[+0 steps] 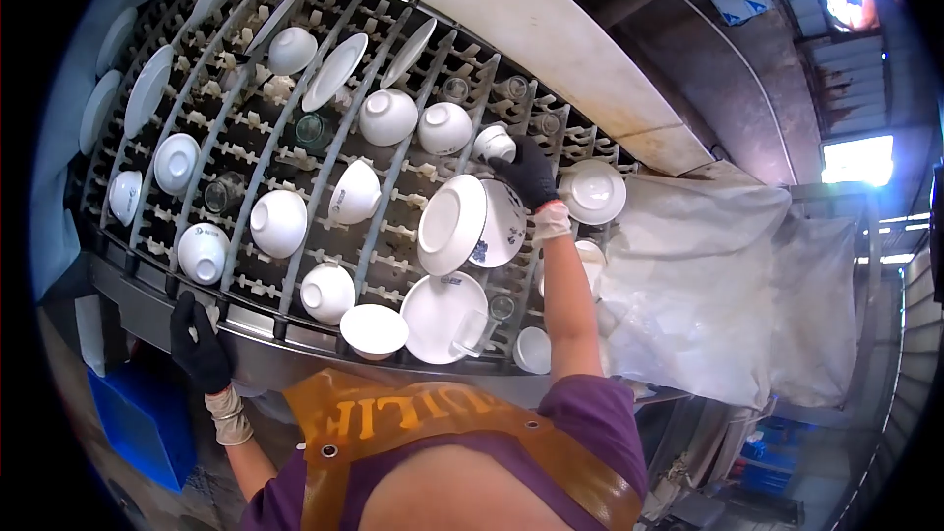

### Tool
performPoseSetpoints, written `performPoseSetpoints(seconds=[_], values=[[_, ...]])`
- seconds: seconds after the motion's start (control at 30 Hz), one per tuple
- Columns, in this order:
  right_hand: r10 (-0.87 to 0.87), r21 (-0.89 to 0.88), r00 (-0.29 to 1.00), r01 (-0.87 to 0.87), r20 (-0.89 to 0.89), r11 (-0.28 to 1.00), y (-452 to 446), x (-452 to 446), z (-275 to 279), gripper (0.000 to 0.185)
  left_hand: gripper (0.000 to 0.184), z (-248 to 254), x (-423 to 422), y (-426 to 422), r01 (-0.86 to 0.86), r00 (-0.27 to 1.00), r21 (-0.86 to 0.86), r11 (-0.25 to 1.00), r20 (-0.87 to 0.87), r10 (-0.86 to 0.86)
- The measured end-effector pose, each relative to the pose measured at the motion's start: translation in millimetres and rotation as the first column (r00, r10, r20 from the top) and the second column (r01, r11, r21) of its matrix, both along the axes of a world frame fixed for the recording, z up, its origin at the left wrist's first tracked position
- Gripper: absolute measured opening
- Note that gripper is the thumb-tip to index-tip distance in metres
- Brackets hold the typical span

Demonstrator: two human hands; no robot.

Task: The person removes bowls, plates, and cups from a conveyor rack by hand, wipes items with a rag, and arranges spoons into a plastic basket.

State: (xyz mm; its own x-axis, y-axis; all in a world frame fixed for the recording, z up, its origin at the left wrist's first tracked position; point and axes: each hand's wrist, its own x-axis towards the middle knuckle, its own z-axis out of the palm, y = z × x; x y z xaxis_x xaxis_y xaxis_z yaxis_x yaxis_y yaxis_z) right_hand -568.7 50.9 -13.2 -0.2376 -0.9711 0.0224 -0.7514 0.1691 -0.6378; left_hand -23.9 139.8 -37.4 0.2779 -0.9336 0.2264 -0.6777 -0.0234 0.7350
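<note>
My right hand [528, 173], in a black glove over a pale one, reaches across the conveyor rack [400, 236]. Its fingers close on a small white cup [495, 145] near the far side. Just below it, a white plate [452, 224] leans over a blue-patterned plate [500, 224]. A white bowl [445, 128] sits upside down to the cup's left. My left hand [200, 344], gloved the same way, is at the metal front edge [270, 339] with its fingers apart. A small pale patch shows between those fingers; I cannot tell what it is.
Several upturned bowls, tilted plates and glasses stand between the rack's bars. A large white dish [442, 320] with a clear glass [474, 332] lies at the near edge. Plastic curtains [698, 285] hang at the right. A blue crate [143, 423] stands below left.
</note>
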Motion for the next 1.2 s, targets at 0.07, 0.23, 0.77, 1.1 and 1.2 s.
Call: performPoseSetpoints(seconds=[0.07,0.23,0.77,1.1,1.2], values=[[-0.050,0.083,0.999,0.050,-0.001,0.995,25.2,5.5,4.4,0.048,0.022,0.5,-3.6,1.8,0.015,1.000,-0.034,0.999,0.004,-0.015],[-0.018,0.378,0.994,-0.023,0.104,0.925,76.6,-22.4,13.3,0.035,0.021,-1.3,-11.3,3.5,0.017,0.999,-0.065,0.998,-0.025,-0.019],[-0.018,-0.243,0.996,-0.003,-0.084,0.970,92.3,117.9,21.9,0.077,0.020,3.6,-37.4,19.5,0.072,0.996,-0.187,0.980,-0.034,-0.080],[0.309,-0.165,0.743,-0.488,-0.593,0.857,57.1,127.7,97.3,0.018,0.022,13.8,-56.6,26.9,0.114,0.972,-0.216,0.970,-0.179,-0.154],[0.264,-0.324,0.651,-0.638,-0.712,0.699,52.5,132.8,84.5,0.022,0.031,26.0,-68.3,31.4,0.387,0.849,-0.086,0.918,-0.355,-0.391]])
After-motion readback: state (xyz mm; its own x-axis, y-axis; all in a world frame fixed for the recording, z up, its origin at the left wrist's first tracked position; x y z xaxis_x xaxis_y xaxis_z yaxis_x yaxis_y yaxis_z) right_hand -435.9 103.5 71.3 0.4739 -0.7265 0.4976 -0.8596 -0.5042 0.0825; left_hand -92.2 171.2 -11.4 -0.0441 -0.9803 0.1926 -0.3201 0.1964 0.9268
